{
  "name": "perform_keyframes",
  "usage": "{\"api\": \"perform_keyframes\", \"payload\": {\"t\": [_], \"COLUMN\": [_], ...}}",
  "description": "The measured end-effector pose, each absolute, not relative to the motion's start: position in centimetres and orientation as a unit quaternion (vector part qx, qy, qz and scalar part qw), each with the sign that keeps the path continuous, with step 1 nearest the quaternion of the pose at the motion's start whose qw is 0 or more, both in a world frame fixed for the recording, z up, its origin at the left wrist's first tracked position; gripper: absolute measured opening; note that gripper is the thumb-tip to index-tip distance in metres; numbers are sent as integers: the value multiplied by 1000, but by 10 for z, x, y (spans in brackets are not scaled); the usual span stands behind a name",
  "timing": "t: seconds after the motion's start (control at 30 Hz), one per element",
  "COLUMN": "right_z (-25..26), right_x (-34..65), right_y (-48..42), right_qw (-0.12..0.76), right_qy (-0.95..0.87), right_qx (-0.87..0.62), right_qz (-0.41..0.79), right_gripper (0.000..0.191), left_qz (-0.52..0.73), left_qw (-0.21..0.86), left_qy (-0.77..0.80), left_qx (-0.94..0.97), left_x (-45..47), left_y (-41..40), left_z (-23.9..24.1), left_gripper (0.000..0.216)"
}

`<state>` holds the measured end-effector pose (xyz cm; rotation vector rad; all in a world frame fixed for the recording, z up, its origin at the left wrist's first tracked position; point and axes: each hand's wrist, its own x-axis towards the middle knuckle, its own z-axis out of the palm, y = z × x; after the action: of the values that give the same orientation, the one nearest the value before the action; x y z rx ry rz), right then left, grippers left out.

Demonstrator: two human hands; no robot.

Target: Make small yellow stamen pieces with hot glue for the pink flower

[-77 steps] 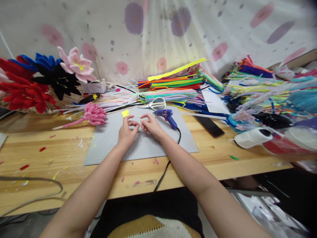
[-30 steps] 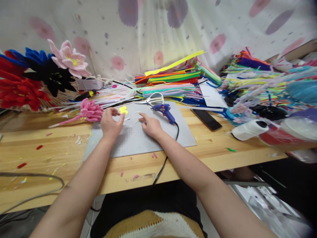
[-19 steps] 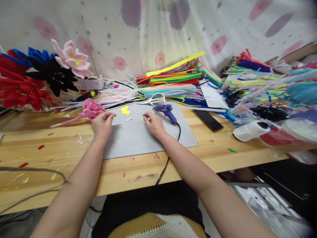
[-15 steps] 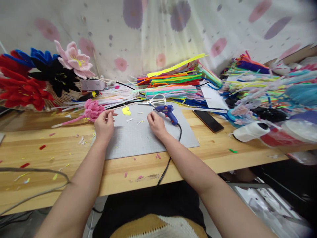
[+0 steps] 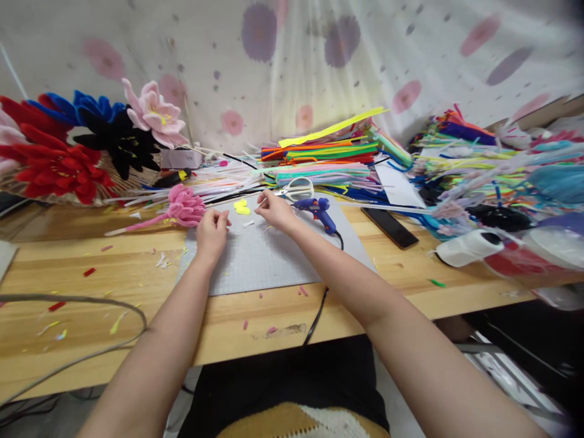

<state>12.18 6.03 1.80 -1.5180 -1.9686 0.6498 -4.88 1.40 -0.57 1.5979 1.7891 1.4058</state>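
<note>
My left hand (image 5: pixel 212 232) is closed above the left part of the grey cutting mat (image 5: pixel 255 267), fingertips pressed together. Just behind it lies a pink chenille flower (image 5: pixel 185 207) with a long pink stem. Over the middle of the mat, my right hand (image 5: pixel 276 210) pinches thumb and fingers; whatever sits between them is too small to make out. Yellow fuzzy pieces (image 5: pixel 241 207) and a small white snippet (image 5: pixel 249 223) lie between the hands. White-handled scissors (image 5: pixel 298 188) rest behind my right hand. A blue glue gun (image 5: pixel 319 210) lies to its right.
Bundles of coloured pipe cleaners (image 5: pixel 323 155) are heaped along the back. Finished chenille flowers (image 5: pixel 59 170) stand at left. A phone (image 5: pixel 390 227) and a white bottle (image 5: pixel 469 247) lie at right. A grey cable (image 5: pixel 123 304) crosses the front left; scraps litter the wood.
My right hand has moved up and left, closer to the yellow pieces and my left hand. My left hand stays closed beside the pink flower. The whole view has shifted slightly.
</note>
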Motion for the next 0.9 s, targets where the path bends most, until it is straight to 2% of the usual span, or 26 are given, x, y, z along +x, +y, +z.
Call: {"api": "perform_keyframes", "payload": {"t": [0.07,0.23,0.37,0.53,0.73,0.9], "right_z": [16,8,8,15,17,17], "right_x": [111,91,88,96,104,106], "right_y": [71,80,80,77,76,75], "right_qw": [245,205,194,201,213,229], "right_qy": [-735,-726,-718,-726,-734,-762], "right_qx": [-580,-626,-637,-628,-618,-576], "right_qz": [249,197,201,195,185,186], "right_gripper": [25,42,43,39,34,36], "left_qz": [517,527,545,539,508,473], "left_qw": [183,193,226,178,174,67], "left_qy": [618,613,604,618,631,640], "left_qx": [563,556,536,544,560,601], "left_x": [-48,-50,-52,-51,-49,-48], "left_y": [15,16,15,14,16,15], "left_z": [-6,-9,-8,-6,-9,-15], "left_gripper": [16,17,18,17,16,54]}}
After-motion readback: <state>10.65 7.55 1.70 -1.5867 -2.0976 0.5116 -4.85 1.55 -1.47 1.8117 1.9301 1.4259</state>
